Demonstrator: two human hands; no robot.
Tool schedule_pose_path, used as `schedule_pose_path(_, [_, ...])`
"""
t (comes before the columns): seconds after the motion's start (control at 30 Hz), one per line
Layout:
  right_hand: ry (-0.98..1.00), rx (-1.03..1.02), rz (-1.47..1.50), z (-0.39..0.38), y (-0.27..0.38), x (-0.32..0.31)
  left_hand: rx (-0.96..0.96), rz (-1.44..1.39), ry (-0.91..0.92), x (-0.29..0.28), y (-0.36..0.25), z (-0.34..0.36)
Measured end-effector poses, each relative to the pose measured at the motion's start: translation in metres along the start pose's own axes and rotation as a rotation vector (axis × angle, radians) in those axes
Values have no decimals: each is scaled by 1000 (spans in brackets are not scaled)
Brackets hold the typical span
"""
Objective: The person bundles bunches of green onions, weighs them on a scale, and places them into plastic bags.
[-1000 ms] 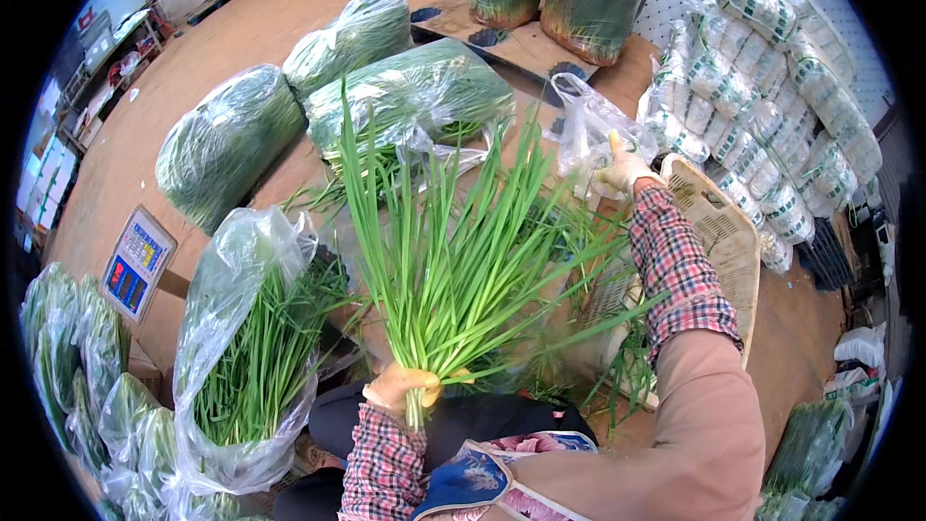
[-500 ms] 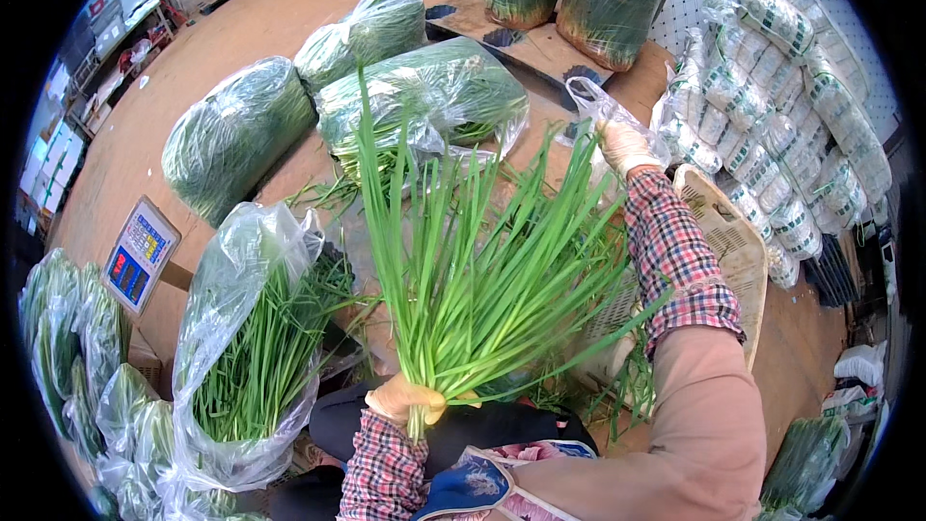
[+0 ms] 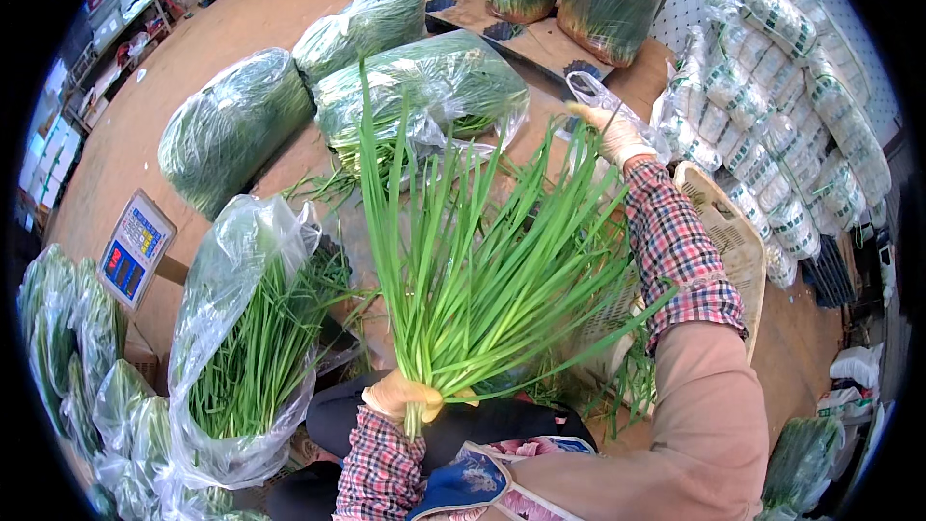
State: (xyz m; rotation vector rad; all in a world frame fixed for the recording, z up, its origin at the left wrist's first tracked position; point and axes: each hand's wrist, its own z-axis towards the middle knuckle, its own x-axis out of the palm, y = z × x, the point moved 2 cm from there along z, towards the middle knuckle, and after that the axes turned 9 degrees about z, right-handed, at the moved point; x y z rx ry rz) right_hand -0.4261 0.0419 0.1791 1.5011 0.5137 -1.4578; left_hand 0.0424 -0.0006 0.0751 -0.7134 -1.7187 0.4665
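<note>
My left hand [image 3: 403, 396], in a pale yellow glove, is closed round the pale lower ends of a bunch of green garlic chives [image 3: 473, 280]. The long flat leaves fan upward and to the right, away from my lap. Gloved too, my right hand [image 3: 622, 138] is at the far right tips of the leaves, with one finger pointing left and the others curled. A thin dark strand crosses that hand; what it grips is too small to make out. Left of the bunch, an opened clear plastic bag [image 3: 222, 328] holds more chives [image 3: 251, 371].
Full wrapped bags of greens [image 3: 236, 130] lie ahead. A digital scale [image 3: 138, 249] stands at left, beside smaller bagged bunches [image 3: 72, 328]. At right are a cream plastic crate [image 3: 748, 275] and stacked white packages [image 3: 762, 125]. Tall bags [image 3: 617, 5] stand on a board at the back.
My right hand has shifted slightly at the leaf tips, and one finger now points left. My left hand keeps its grip on the garlic chives. The view has shifted slightly.
</note>
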Motion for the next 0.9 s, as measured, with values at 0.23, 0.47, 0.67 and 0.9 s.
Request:
schedule_pose_path(0.23, [-123, 348, -223, 5, -33, -10, 107, -87, -81, -3, -1, 0])
schedule_pose_path(0.47, [-264, 497, 35, -27, -210, 25, 291, -79, -153, -12, 3, 17])
schedule_pose_path(0.67, [-526, 643, 916, -29, -289, 49, 260, 20, -174, -19, 7, 19])
schedule_pose_path(0.9, [-92, 496, 322, -12, -290, -21, 301, -16, -177, -23, 6, 17])
